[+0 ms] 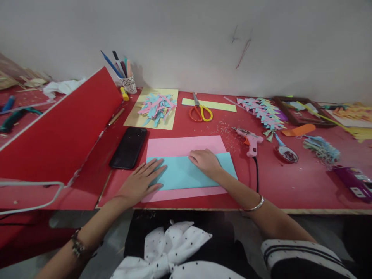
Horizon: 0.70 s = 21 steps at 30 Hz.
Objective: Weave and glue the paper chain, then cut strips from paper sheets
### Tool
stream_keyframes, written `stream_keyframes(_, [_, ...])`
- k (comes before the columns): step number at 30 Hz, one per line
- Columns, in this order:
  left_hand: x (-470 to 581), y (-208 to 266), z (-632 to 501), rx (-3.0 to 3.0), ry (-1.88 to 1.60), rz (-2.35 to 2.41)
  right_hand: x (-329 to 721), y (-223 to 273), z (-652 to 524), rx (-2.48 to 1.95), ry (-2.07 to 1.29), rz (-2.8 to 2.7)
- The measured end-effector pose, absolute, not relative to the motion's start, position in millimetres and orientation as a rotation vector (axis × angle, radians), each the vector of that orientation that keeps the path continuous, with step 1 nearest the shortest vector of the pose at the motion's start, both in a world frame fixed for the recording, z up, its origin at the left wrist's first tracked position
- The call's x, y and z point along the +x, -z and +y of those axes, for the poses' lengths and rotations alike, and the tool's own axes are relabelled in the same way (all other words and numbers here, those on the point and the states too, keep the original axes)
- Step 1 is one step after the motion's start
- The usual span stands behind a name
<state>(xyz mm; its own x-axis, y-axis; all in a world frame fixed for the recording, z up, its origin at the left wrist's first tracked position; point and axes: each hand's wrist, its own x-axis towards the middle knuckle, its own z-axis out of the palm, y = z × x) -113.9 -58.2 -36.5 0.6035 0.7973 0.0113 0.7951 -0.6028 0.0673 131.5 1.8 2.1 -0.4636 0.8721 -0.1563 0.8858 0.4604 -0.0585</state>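
Note:
A light blue sheet of paper (180,174), folded into a long strip, lies across a larger pink sheet (186,145) in front of me. My left hand (142,180) rests flat on the blue paper's left end, open, with its fingers spread. Near the top edge of the same paper, my right hand (206,162) is closed, its curled fingers pressing on that edge. The fingertips are partly hidden from view.
To the left are a black phone (128,148) and an upright red board (64,128). Scissors (200,110), cut paper strips (158,108) and a pen cup (128,83) stand behind. A pink glue gun (250,140) with a cord lies to the right, beside a spoon (287,154).

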Motion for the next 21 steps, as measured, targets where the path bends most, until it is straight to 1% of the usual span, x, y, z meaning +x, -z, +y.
stream_keyframes(6, [-143.2, 38.6, -62.1, 2.854, -0.054, 1.303, 131.3, -3.2, 0.6, 1.551, 0.175, 2.615])
stream_keyframes(12, [-146.7, 32.7, -58.7, 2.958, -0.015, 1.231, 131.7, -3.0, 2.6, 1.537, 0.094, 2.642])
stream_keyframes(16, [-145.0, 22.4, -51.3, 2.998, 0.088, 1.188, 125.2, -5.4, -8.6, 1.542, -0.097, 2.743])
stream_keyframes(18, [-145.7, 17.9, -48.8, 2.999, 0.126, 1.16, 117.3, -5.4, -25.6, 1.435, -0.192, 2.877])
stream_keyframes(21, [-148.2, 15.3, -47.4, 2.988, 0.133, 1.142, 102.4, -2.0, -59.3, 1.045, -0.089, 3.062])
